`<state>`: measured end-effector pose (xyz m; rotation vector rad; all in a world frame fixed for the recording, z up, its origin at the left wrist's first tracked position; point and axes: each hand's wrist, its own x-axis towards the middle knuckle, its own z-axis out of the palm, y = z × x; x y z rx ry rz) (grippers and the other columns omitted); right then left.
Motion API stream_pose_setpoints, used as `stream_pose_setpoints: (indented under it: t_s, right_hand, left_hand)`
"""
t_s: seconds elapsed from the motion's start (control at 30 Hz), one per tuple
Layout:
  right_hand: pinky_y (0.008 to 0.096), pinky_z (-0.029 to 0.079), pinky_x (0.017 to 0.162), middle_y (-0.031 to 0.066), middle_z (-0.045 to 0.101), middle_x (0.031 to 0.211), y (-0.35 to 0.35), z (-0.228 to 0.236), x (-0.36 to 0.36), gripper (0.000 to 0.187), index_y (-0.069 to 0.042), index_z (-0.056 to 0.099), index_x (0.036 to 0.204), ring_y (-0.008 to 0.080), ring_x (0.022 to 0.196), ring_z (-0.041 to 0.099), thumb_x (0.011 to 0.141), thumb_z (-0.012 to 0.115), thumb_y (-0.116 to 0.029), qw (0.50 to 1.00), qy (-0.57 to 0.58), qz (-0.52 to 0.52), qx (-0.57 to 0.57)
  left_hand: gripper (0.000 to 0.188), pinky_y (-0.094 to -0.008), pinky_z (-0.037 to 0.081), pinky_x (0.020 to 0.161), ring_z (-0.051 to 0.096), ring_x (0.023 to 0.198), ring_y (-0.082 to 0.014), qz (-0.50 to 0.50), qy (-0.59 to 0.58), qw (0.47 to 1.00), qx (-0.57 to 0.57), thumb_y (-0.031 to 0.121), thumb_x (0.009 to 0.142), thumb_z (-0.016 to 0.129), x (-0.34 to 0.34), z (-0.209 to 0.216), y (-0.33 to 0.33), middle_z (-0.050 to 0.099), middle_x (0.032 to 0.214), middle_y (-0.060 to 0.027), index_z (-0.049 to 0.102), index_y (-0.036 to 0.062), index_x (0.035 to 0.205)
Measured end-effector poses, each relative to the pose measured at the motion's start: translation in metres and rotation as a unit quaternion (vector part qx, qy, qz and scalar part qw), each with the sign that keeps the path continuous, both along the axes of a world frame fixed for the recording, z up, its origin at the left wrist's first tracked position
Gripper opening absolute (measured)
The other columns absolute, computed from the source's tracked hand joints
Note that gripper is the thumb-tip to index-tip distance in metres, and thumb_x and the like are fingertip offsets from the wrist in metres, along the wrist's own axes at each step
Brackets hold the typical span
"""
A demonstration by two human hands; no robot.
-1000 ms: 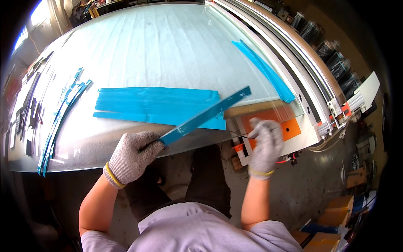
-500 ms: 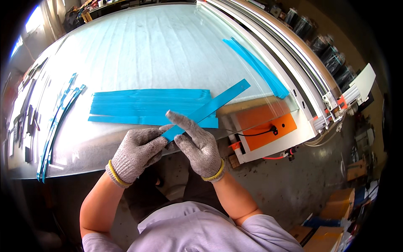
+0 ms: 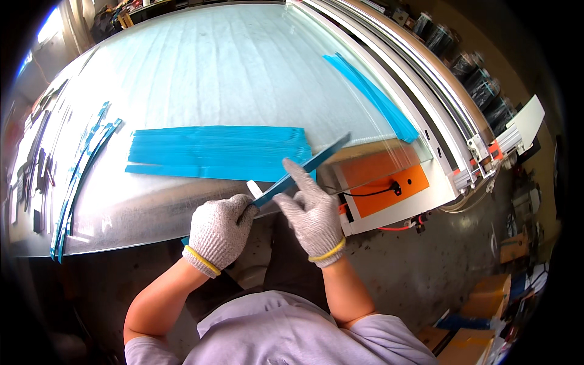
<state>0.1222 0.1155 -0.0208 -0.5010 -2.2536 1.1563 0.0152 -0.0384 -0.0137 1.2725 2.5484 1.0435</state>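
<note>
Both my hands wear grey knit gloves with yellow cuffs. My left hand [image 3: 220, 232] is closed around the near end of a flat blue strip [image 3: 331, 149], which slants up and to the right. The strip is tilted so that it looks narrow and darker. My right hand [image 3: 313, 222] has its index finger and thumb stretched apart by the strip. The index finger crosses over the strip; whether it presses on it I cannot tell. Beside the left fingers a small white piece [image 3: 254, 188] shows. Just beyond lies a row of flat blue strips [image 3: 213, 152] on the glass-topped table [image 3: 201, 73].
More blue strips [image 3: 377, 100] lie at the right beside a white rail [image 3: 426, 115]. Narrow blue strips [image 3: 91, 167] and dark thin pieces [image 3: 39, 167] are at the left. An orange plate [image 3: 395, 191] with a black cable sits at the table's near right corner. Cardboard boxes [image 3: 471, 344] stand on the floor.
Both hands have shifted to the right and slightly toward me. The held strip has turned from showing its broad face to nearly edge-on. The small white piece has come into sight.
</note>
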Motion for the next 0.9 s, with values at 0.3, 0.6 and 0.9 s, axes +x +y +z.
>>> stream_pose_setpoints:
  t_s: [0.3,0.6,0.9]
  right_hand:
    - [0.0336,0.057,0.070,0.0124,0.074,0.096,0.016,-0.004,-0.021,0.030,0.000,0.061,0.130,0.0216,0.078,0.072,0.104,0.053,-0.014,0.972,0.041,0.210,-0.099]
    - [0.0182,0.039,0.042,0.0172,0.073,0.107,0.019,0.038,-0.011,0.023,0.001,0.054,0.118,0.0062,0.048,0.054,0.106,0.044,-0.015,0.858,0.046,0.272,-0.434]
    - [0.0217,0.047,0.048,0.0122,0.071,0.100,0.005,-0.001,0.013,0.006,-0.004,0.059,0.102,0.0115,0.056,0.064,0.099,0.062,-0.008,0.867,-0.014,0.219,-0.447]
  left_hand:
    - [0.016,-0.0481,0.052,0.059,0.067,0.064,-0.0373,-0.027,0.112,0.992,-0.044,0.024,0.094,0.064,0.009,-0.006,0.005,0.067,0.068,-0.0165,0.069,0.0090,0.094]
    - [0.020,-0.0456,0.053,0.061,0.068,0.068,-0.0373,-0.016,-0.075,0.996,-0.043,0.023,0.094,0.065,-0.007,0.007,-0.003,0.067,0.072,-0.0194,0.070,0.0043,0.088]
    - [0.026,-0.0260,0.043,0.053,0.052,0.058,-0.0078,0.012,-0.405,0.914,0.025,0.020,0.098,0.064,-0.026,0.027,-0.010,0.063,0.067,-0.0041,0.073,-0.0047,0.096]
